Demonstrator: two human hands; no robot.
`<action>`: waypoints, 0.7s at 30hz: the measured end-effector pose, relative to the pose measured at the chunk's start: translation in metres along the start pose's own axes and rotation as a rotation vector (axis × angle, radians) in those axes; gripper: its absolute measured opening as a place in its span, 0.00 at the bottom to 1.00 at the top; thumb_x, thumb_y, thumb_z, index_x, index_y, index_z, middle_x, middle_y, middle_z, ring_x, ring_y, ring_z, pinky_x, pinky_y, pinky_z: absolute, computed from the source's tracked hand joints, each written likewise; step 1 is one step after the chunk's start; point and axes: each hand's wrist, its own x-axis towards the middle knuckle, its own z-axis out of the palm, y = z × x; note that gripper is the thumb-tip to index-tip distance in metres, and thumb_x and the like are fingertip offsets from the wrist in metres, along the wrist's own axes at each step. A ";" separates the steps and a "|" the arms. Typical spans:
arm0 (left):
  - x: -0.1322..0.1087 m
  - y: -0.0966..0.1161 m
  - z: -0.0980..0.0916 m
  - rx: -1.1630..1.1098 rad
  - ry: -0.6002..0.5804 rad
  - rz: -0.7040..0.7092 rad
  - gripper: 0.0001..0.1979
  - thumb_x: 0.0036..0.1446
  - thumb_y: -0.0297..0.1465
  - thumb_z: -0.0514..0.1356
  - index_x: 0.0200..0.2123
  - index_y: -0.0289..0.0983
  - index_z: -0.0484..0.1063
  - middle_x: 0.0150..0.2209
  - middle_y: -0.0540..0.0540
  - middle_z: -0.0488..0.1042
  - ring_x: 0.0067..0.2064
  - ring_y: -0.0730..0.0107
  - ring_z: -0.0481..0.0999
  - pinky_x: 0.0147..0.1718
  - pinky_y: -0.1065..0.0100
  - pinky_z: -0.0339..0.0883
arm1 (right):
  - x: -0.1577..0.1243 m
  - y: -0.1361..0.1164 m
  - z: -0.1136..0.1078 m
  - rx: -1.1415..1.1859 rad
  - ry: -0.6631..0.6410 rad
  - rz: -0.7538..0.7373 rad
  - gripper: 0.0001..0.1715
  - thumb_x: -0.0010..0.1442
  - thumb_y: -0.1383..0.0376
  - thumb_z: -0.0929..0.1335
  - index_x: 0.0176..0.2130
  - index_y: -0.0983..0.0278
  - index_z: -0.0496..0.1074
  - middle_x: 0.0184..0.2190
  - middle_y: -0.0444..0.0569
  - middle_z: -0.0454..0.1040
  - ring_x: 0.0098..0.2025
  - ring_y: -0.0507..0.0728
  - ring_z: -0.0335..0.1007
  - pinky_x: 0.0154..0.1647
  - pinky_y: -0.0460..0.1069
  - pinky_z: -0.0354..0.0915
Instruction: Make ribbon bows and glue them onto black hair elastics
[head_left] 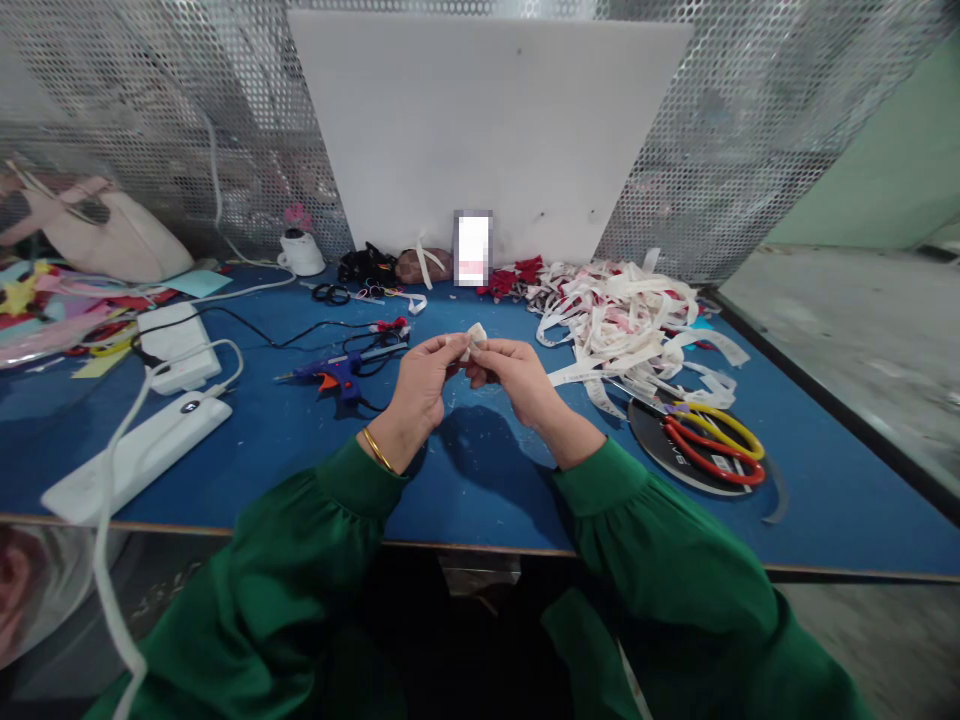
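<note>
Between the fingertips of both hands is a small folded piece of white ribbon (477, 338), held above the middle of the blue table. My left hand (425, 385) pinches it from the left, and my right hand (517, 378) pinches it from the right. The fingers hide much of the ribbon's lower part. Left of my left hand lies a blue glue gun (341, 377) with an orange trigger. A heap of white printed ribbon (626, 315) lies to the right of my right hand, with some red pieces at its left end.
Large scissors (716, 452) with red and yellow handles rest on a black disc (649, 440) at right. A white power strip (139, 458) and cables occupy the left side. A phone (473, 248) stands against the white board (487, 130). Black-handled scissors (330, 293) lie behind the glue gun.
</note>
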 end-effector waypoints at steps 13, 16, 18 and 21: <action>-0.006 0.002 0.005 0.115 0.070 0.130 0.11 0.33 0.32 0.75 0.21 0.36 0.79 0.23 0.50 0.75 0.28 0.74 0.69 0.32 0.69 0.63 | -0.017 0.005 0.011 -1.247 0.204 -0.306 0.15 0.69 0.59 0.61 0.40 0.65 0.73 0.36 0.52 0.78 0.34 0.57 0.71 0.31 0.50 0.53; -0.006 0.001 0.004 0.144 0.101 0.107 0.11 0.32 0.33 0.75 0.20 0.36 0.78 0.24 0.50 0.75 0.28 0.75 0.68 0.31 0.70 0.60 | -0.020 0.004 0.013 -1.364 0.247 -0.323 0.18 0.70 0.58 0.60 0.44 0.65 0.73 0.39 0.53 0.77 0.35 0.57 0.72 0.30 0.50 0.52; -0.005 0.001 0.003 0.174 0.117 0.087 0.13 0.32 0.34 0.76 0.20 0.36 0.78 0.23 0.50 0.74 0.28 0.75 0.67 0.30 0.70 0.57 | -0.021 0.003 0.014 -1.439 0.233 -0.328 0.19 0.71 0.59 0.58 0.45 0.65 0.73 0.41 0.54 0.77 0.33 0.56 0.71 0.29 0.51 0.50; -0.005 0.000 0.002 0.193 0.120 0.065 0.15 0.31 0.36 0.76 0.21 0.36 0.78 0.24 0.51 0.74 0.29 0.74 0.68 0.30 0.70 0.57 | -0.021 0.001 0.014 -1.498 0.197 -0.323 0.21 0.73 0.61 0.55 0.45 0.66 0.72 0.41 0.54 0.77 0.30 0.55 0.70 0.27 0.51 0.47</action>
